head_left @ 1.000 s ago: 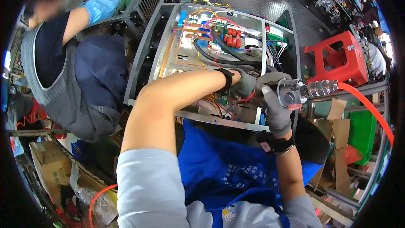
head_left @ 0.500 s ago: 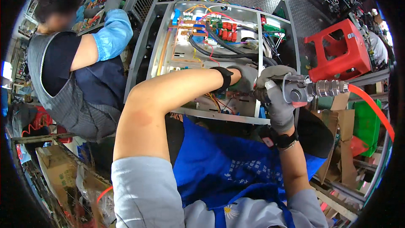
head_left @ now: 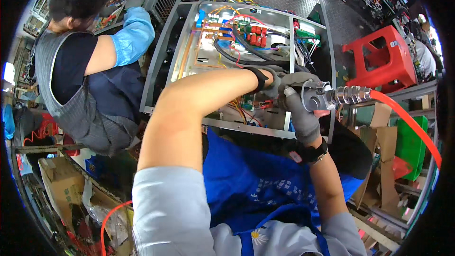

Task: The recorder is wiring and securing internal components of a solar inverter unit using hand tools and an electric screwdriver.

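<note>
My right hand (head_left: 302, 114), in a grey glove, is wrapped round a silver air tool (head_left: 316, 98) over the right part of an open metal chassis (head_left: 246, 127). A metal coupling (head_left: 350, 95) joins the tool's back end to an orange air hose (head_left: 410, 118). The tool's front end is hidden behind my hands. Also gloved, my left hand (head_left: 272, 84) reaches down into the chassis just beside the right one. Its fingers are out of sight. Around it lie thick black cables (head_left: 256, 54), red components (head_left: 257, 35), copper bars (head_left: 215, 34) and thin coloured wires.
A co-worker (head_left: 90, 80) in blue sleeves works at another chassis (head_left: 163, 0) on the left. On the right stand a red plastic stool (head_left: 381, 59), cardboard (head_left: 386, 161) and a green bin (head_left: 411, 144). A carton (head_left: 61, 180) sits at lower left.
My right hand and the air tool have shifted left, closer to my left hand. The hose has followed. My left forearm has moved slightly right, and the co-worker's head has turned.
</note>
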Demonstrator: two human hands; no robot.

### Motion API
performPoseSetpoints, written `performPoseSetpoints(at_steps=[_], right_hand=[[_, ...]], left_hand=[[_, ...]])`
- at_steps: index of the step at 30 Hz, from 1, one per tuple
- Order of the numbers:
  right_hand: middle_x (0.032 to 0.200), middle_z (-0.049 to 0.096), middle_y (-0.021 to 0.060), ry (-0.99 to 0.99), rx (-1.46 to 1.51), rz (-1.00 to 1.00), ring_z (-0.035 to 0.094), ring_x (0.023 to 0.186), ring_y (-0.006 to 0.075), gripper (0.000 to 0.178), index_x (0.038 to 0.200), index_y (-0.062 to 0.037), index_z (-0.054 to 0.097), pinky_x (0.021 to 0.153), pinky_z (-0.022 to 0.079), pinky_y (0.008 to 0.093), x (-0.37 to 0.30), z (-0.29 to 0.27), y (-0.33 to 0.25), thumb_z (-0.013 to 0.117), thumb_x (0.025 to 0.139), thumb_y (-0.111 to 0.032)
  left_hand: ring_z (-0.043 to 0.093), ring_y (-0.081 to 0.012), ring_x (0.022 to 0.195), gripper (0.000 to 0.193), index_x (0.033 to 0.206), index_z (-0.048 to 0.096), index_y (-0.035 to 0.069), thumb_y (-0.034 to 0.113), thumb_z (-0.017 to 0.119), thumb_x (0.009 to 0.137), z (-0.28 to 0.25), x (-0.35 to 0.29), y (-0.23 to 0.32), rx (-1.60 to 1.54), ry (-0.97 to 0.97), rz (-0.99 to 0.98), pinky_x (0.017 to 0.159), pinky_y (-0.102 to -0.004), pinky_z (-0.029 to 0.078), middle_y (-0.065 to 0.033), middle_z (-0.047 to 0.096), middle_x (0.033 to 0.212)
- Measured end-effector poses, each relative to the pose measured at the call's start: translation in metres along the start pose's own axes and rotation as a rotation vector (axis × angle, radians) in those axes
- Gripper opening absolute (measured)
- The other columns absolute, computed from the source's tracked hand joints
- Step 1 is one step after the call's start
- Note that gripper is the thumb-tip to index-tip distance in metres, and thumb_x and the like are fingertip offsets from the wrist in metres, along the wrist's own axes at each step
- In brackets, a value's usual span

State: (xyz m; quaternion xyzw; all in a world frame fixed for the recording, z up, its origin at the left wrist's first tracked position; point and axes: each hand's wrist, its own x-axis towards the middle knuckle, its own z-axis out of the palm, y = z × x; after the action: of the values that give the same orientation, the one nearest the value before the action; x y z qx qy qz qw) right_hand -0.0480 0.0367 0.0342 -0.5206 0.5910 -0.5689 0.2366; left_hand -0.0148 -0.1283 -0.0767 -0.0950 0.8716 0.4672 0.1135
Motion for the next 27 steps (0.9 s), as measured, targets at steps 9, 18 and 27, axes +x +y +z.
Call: performPoseSetpoints(at_steps=[9,18,27], right_hand=[[0.078,0.06,0.0045,0.039,0.069,-0.038,0.053,0.064,0.0088,0.012,0.089,-0.0026,0.058,0.054,0.045,0.023,-0.002,-0.001,-0.004,0.05,0.08,0.0],[0.082,0.059,0.0054,-0.05,0.07,0.029,0.054,0.067,0.009,0.02,0.1,-0.0022,0.055,0.054,0.045,0.022,-0.007,-0.006,0.001,0.053,0.08,-0.001],[0.092,0.061,0.0113,-0.106,-0.142,-0.108,0.059,0.085,0.0278,0.023,0.094,-0.0011,0.06,0.077,0.047,0.0376,-0.016,-0.005,0.002,0.062,0.072,-0.001]], left_hand=[[0.061,-0.0208,0.082,0.028,0.096,0.063,0.007,0.029,0.051,0.085,-0.003,0.015,-0.005,-0.03,-0.123,-0.014,0.075,-0.0346,0.047,-0.0111,0.063,0.09],[0.061,-0.0201,0.082,0.027,0.096,0.063,0.007,0.029,0.051,0.085,0.025,-0.005,-0.005,-0.219,0.017,0.16,0.075,-0.0339,0.047,-0.01,0.063,0.09],[0.06,-0.0194,0.082,0.026,0.095,0.063,0.008,0.028,0.05,0.086,0.034,0.002,0.002,-0.306,0.084,0.24,0.075,-0.0333,0.047,-0.009,0.062,0.09]])
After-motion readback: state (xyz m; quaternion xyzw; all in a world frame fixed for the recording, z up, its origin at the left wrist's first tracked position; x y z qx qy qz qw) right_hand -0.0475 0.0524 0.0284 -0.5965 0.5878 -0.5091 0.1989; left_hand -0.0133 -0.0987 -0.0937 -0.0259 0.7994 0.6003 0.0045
